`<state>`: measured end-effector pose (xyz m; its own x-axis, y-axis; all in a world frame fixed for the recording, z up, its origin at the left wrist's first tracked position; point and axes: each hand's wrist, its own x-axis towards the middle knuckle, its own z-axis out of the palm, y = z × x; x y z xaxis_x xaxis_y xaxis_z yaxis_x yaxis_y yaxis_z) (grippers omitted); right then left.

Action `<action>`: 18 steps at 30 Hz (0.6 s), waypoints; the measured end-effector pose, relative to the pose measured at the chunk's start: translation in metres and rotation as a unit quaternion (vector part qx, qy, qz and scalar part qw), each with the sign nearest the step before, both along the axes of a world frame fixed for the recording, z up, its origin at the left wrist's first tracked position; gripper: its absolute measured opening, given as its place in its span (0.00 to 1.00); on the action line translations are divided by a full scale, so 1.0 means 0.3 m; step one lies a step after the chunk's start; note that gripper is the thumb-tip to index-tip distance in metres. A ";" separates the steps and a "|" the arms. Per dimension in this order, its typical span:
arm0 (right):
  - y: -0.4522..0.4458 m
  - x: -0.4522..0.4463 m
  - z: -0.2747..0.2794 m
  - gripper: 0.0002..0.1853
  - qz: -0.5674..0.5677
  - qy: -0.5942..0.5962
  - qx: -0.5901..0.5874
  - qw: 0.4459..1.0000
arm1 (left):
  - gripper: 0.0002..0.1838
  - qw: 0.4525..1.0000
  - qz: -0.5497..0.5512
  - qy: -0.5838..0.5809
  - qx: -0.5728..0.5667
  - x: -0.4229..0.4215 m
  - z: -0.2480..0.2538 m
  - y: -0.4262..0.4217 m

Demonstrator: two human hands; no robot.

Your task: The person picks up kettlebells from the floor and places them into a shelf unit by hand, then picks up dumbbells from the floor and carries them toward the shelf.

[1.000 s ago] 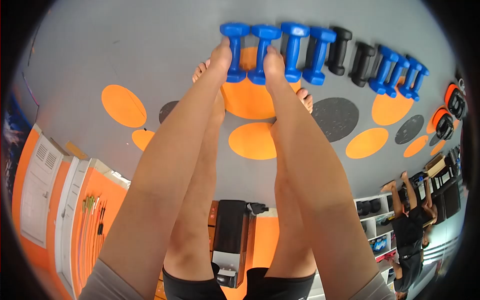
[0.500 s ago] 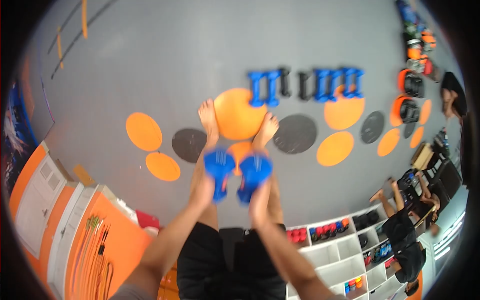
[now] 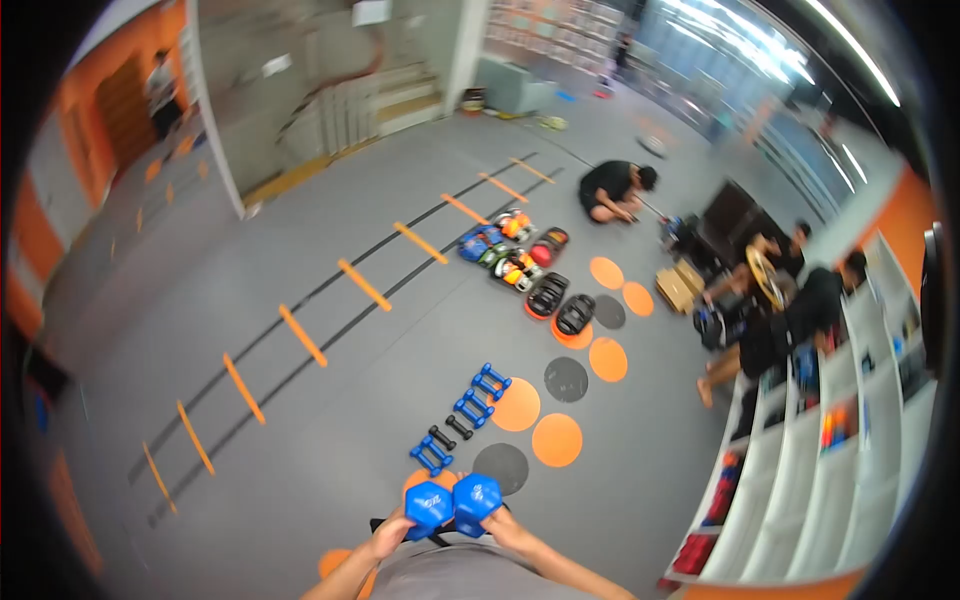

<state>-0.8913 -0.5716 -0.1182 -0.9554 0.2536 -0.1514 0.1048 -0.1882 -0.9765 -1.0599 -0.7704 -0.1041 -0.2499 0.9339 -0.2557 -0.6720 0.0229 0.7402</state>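
Observation:
Near the bottom centre, my left hand (image 3: 390, 536) is wrapped round a blue dumbbell (image 3: 429, 506). My right hand (image 3: 506, 527) grips a second blue dumbbell (image 3: 478, 502) beside it. Their hexagonal ends face up, side by side, in front of my grey shirt, and hide most of the handles and fingers. On the floor beyond them, a slanting row holds blue dumbbells (image 3: 473, 408) and two black dumbbells (image 3: 459, 428).
A floor ladder (image 3: 303, 336) runs diagonally at left. Pads and gloves (image 3: 547, 296) lie beyond the dumbbells. One person (image 3: 610, 192) sits on the floor; others are by the white shelves (image 3: 770, 480) at right. Another person (image 3: 162, 95) stands far left.
The two dumbbells have come off the floor and up to my body, one in each hand. My view has tilted up from my feet to the wider room.

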 end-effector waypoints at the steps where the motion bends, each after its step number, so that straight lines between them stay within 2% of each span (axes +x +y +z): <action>1: -0.045 0.027 0.017 0.29 -0.070 -0.026 -0.005 0.997 | 0.34 0.997 -0.043 0.054 -0.017 -0.031 0.084 0.031; 5: -0.129 0.110 0.124 0.24 -0.204 0.034 -0.002 0.978 | 0.29 0.955 -0.163 0.246 0.003 -0.024 0.199 0.142; 6: -0.125 0.139 0.155 0.23 -0.229 0.054 0.002 0.972 | 0.28 0.954 -0.124 0.271 0.027 0.027 0.293 0.180; 7: -0.131 0.175 0.185 0.21 -0.254 0.071 0.002 0.965 | 0.25 0.959 -0.153 0.232 0.051 0.067 0.351 0.209; 8: -0.128 0.205 0.218 0.20 -0.279 0.093 -0.001 0.956 | 0.23 0.958 -0.159 0.235 0.045 0.095 0.340 0.229; 10: -0.133 0.280 0.277 0.18 -0.327 0.121 -0.001 0.937 | 0.19 0.939 -0.150 0.296 0.087 0.152 0.345 0.275; 12: -0.108 0.362 0.334 0.23 -0.394 0.138 0.052 0.907 | 0.19 0.926 -0.161 0.319 0.125 0.203 0.347 0.344; 15: -0.055 0.556 0.387 0.26 -0.455 0.170 0.098 0.869 | 0.19 0.930 -0.209 0.276 0.123 0.337 0.402 0.420; 17: 0.003 0.682 0.416 0.27 -0.474 0.186 0.124 0.852 | 0.20 0.930 -0.181 0.273 0.164 0.457 0.408 0.509; 18: 0.024 0.742 0.448 0.26 -0.488 0.177 0.119 0.846 | 0.19 0.930 -0.205 0.252 0.170 0.518 0.402 0.558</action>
